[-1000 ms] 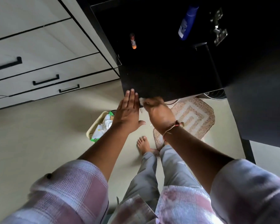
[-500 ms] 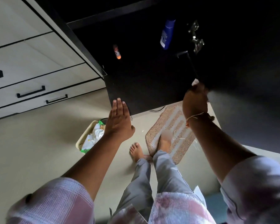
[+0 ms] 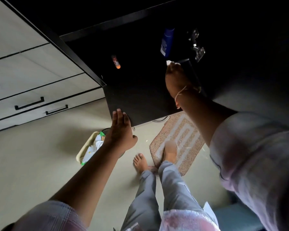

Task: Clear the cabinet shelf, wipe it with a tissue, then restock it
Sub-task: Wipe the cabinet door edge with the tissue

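The dark cabinet shelf (image 3: pixel 140 100) fills the upper middle of the view. My right hand (image 3: pixel 178 79) lies on it, deep at the right side, shut on a white tissue (image 3: pixel 169 62) that sticks out past the fingertips. Just beyond the tissue stands a blue bottle (image 3: pixel 167 41). A small orange-tipped tube (image 3: pixel 116 61) lies further left on the shelf. My left hand (image 3: pixel 120 130) is open and flat, its fingertips touching the shelf's front edge.
A metal door hinge (image 3: pixel 196 45) sits right of the bottle. White drawers with black handles (image 3: pixel 29 103) are at the left. On the floor below are a beige basket (image 3: pixel 86 150) with packets, a patterned mat (image 3: pixel 178 139), and my bare feet.
My right hand with the tissue swept from the shelf's front edge to the right and then deeper in, up to the blue bottle. My left hand stayed at the front edge.
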Tool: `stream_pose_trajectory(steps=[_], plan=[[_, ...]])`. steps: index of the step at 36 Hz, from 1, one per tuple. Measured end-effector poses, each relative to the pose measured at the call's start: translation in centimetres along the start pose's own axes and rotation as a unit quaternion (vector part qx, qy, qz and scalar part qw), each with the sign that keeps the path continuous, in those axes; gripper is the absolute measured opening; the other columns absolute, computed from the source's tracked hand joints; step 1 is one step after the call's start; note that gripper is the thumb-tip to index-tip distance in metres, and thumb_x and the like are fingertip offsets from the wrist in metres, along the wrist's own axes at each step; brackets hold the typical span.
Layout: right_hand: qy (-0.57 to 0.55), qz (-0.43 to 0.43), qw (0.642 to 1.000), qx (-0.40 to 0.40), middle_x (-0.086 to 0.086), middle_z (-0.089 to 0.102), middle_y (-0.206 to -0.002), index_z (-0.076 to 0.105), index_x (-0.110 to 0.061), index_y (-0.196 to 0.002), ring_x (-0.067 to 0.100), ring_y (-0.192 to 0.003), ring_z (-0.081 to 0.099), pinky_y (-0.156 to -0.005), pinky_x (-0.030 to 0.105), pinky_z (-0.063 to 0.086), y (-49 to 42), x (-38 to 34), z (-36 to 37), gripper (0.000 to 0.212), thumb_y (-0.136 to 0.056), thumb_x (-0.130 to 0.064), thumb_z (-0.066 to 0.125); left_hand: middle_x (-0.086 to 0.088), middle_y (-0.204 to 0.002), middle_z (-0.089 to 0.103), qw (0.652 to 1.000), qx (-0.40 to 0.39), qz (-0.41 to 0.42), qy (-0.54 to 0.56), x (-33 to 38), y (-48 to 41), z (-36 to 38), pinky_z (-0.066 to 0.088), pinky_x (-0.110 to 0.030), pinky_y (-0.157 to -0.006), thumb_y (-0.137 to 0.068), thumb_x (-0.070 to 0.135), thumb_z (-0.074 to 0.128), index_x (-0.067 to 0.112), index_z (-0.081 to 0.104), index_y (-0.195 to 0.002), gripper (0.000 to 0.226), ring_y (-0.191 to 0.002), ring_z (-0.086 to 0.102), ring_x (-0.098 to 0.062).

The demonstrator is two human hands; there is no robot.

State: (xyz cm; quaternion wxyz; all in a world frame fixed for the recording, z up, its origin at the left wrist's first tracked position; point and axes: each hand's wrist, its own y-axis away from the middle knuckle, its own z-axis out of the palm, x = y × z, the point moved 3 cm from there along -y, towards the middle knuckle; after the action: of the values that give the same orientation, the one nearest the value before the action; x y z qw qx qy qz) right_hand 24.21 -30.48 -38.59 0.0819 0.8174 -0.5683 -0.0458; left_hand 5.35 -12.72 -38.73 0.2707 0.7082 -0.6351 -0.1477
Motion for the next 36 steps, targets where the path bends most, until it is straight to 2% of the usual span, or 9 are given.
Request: stream_pose_trajectory(steps=[7,11,17,22,24,27,32,34,36], plan=[[-0.069,0.152,0.986,-0.022,0.032,0.054,-0.126,0.046,0.017,-0.126,0.040,-0.115,0.056,-0.093,0.039,0.050,1.8,2.4,-0.3,0.041,-0.087,0.004,0.047,-0.030,-0.157,-0.007,1.000,-0.014,0.009,-0.003,0.0,0.0,-0.4,0.004,-0.044,-0.122,-0.085,0.038,0.060,-0.009,0.002,-0.150,0.099,-0.146,-0.008,-0.045],[-0.192,0.291,0.937,-0.025,0.024,0.049,-0.134,0.044,0.004,-0.135,0.037,-0.119,0.052,-0.095,0.043,0.046,4.6,3.0,0.2,0.043,-0.096,-0.013,0.035,-0.028,-0.158,-0.007,1.000,-0.010,0.021,0.003,-0.2,0.2,-0.4,0.006,-0.043,-0.121,-0.086,0.039,0.061,-0.007,0.001,-0.150,0.100,-0.146,-0.008,-0.044],[-0.202,0.272,0.941,0.017,0.028,0.046,-0.135,0.046,0.008,-0.132,0.041,-0.123,0.047,-0.097,0.049,0.041,2.8,1.1,-0.6,0.039,-0.099,-0.006,0.031,-0.019,-0.161,0.000,0.995,0.034,0.034,0.083,-1.6,0.9,-0.7,0.009,-0.033,-0.120,-0.091,0.030,0.057,-0.002,0.010,-0.152,0.084,-0.150,-0.001,-0.032],[-0.202,0.097,0.974,0.029,0.021,0.062,-0.119,0.055,0.007,-0.125,0.032,-0.110,0.060,-0.090,0.036,0.050,1.6,-7.6,-0.7,0.051,-0.087,0.002,0.021,-0.022,-0.157,0.020,0.986,0.107,0.017,0.130,-3.6,2.1,-0.6,0.023,-0.038,-0.118,-0.085,0.014,0.062,-0.006,0.026,-0.148,0.075,-0.147,0.018,-0.034],[-0.184,0.010,0.982,0.034,0.019,0.056,-0.130,0.052,0.005,-0.131,0.033,-0.120,0.054,-0.093,0.037,0.051,2.0,-12.0,0.1,0.053,-0.087,0.002,0.023,-0.022,-0.156,0.024,0.982,0.122,-0.004,0.141,-4.6,2.3,-0.4,0.029,-0.040,-0.117,-0.083,0.012,0.064,-0.005,0.028,-0.148,0.076,-0.146,0.021,-0.034],[-0.211,-0.068,0.975,-0.023,0.019,0.029,-0.153,0.032,0.005,-0.145,0.035,-0.139,0.031,-0.109,0.042,0.040,2.2,-17.0,1.4,0.054,-0.092,-0.002,0.021,-0.024,-0.155,0.024,0.980,0.132,-0.014,0.149,-6.0,2.6,-0.1,0.028,-0.042,-0.117,-0.082,0.006,0.060,-0.008,0.027,-0.147,0.074,-0.146,0.021,-0.035],[-0.172,-0.174,0.964,-0.104,0.013,0.026,-0.158,0.030,-0.006,-0.149,0.030,-0.146,0.022,-0.118,0.043,0.023,3.4,-19.8,2.5,0.076,-0.088,-0.033,-0.007,-0.020,-0.158,0.018,0.975,0.141,-0.039,0.167,-7.3,2.8,0.0,0.020,-0.037,-0.120,-0.086,0.003,0.053,-0.005,0.021,-0.149,0.071,-0.149,0.015,-0.029],[-0.173,-0.222,0.957,-0.067,0.020,0.025,-0.157,0.022,0.005,-0.147,0.034,-0.145,0.023,-0.118,0.043,0.024,5.5,-19.2,2.6,0.093,-0.078,-0.010,-0.038,-0.017,-0.160,0.016,0.974,0.138,-0.042,0.172,-7.5,2.8,-0.1,0.020,-0.036,-0.120,-0.087,0.004,0.052,-0.003,0.019,-0.151,0.072,-0.149,0.012,-0.026],[-0.156,-0.266,0.949,-0.070,0.021,0.025,-0.156,0.017,0.007,-0.148,0.034,-0.146,0.023,-0.117,0.042,0.028,8.3,-18.1,2.9,0.088,-0.082,0.000,-0.041,-0.015,-0.160,0.015,0.975,0.133,-0.037,0.172,-7.3,2.7,-0.1,0.022,-0.037,-0.120,-0.087,0.004,0.054,-0.001,0.018,-0.152,0.074,-0.150,0.012,-0.024]])
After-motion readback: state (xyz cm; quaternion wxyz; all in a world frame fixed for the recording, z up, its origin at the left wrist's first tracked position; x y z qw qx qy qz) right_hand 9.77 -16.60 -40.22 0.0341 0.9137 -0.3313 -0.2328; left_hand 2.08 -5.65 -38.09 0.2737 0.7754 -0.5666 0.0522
